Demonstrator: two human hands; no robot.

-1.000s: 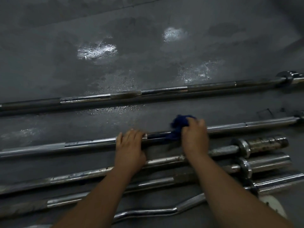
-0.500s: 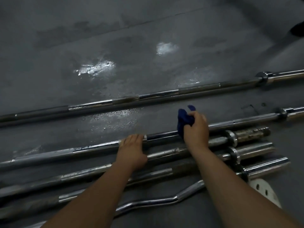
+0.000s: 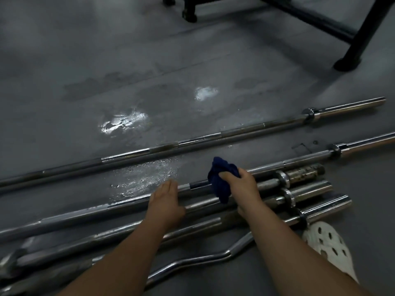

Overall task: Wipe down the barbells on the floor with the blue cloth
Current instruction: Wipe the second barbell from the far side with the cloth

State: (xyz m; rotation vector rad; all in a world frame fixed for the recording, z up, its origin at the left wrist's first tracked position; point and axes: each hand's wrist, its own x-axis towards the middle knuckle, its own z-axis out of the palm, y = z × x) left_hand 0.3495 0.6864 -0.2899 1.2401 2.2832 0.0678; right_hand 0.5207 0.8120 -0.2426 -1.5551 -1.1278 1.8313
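Several steel barbells lie side by side on the grey floor. My right hand (image 3: pixel 242 190) grips a bunched blue cloth (image 3: pixel 221 181), lifted just above the second long barbell (image 3: pixel 299 160). My left hand (image 3: pixel 164 202) lies flat, fingers straight, on that same bar and the shorter bar (image 3: pixel 203 202) beside it. The farthest barbell (image 3: pixel 192 141) lies apart from the others. A curled bar (image 3: pixel 203 260) lies nearest me, partly hidden by my arms.
Wet shiny patches (image 3: pixel 124 122) mark the floor beyond the bars. Black legs of a gym frame (image 3: pixel 350 50) stand at the top right. A white perforated shoe (image 3: pixel 329 251) shows beside my right forearm.
My right hand has lifted the cloth off the bar and turned it upward. My left hand has flattened. The view has tilted up, bringing the frame legs into sight.
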